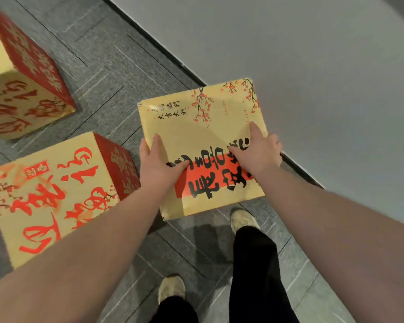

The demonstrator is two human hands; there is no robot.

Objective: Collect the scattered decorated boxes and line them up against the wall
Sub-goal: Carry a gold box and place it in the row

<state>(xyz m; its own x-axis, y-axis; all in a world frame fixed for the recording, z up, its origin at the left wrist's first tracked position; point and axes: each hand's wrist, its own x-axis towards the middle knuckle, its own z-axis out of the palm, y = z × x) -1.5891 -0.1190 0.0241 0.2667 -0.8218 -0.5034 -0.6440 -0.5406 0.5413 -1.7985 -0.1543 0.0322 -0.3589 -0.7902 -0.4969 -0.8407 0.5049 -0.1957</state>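
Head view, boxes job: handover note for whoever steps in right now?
Left hand grips the left edge of the blossom box, thumb on top. Right hand grips its right side by the wall.
Blossom box sits close to the wall's base; contact not visible.
Two other boxes stand out on the carpet: near red-script box and far box.
Done: roughly one box brought to the wall.
Left: settle it, then fetch the other two and line them up.
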